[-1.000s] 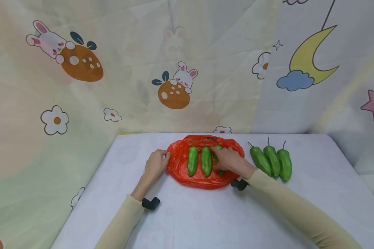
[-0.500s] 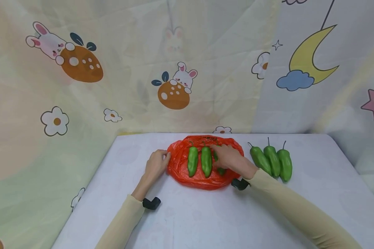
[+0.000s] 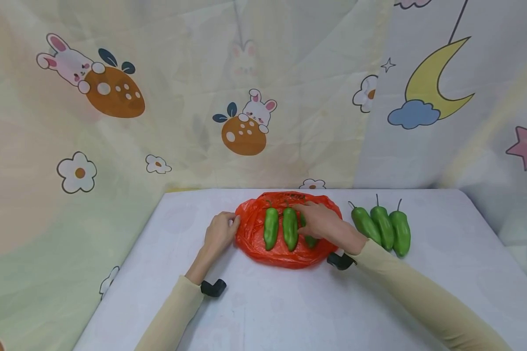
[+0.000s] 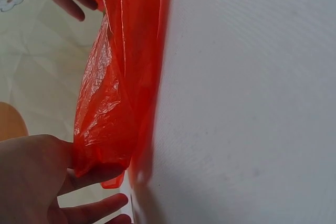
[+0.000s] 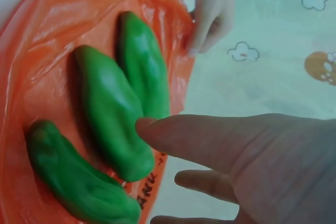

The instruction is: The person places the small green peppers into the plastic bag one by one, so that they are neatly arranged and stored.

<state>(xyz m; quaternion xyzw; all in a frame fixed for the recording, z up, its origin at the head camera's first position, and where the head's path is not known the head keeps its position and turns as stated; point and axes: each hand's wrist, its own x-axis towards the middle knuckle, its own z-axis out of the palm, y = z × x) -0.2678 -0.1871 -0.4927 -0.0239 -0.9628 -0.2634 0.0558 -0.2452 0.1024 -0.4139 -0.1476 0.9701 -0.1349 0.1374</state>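
Observation:
A crumpled red plastic bag (image 3: 251,222) lies spread on the white table, with three green peppers on it. The left pepper (image 3: 271,229) and the middle pepper (image 3: 290,230) show fully in the head view; the right pepper (image 3: 311,241) is partly covered by my right hand (image 3: 324,226). In the right wrist view that hand's fingers are extended over the peppers, with nothing gripped. At the bag's left edge, my left hand (image 3: 219,232) pinches the plastic between thumb and forefinger, as the left wrist view shows; its other fingers are extended.
Three more green peppers (image 3: 382,226) lie side by side on the table, right of the bag, near my right forearm. A patterned cloth (image 3: 180,97) hangs behind the table (image 3: 268,307). Each wrist carries a small black camera (image 3: 212,288).
My right hand has shifted slightly over the right pepper and its fingers lie straighter. The left hand keeps its hold on the bag's edge, and the peppers stay where they were.

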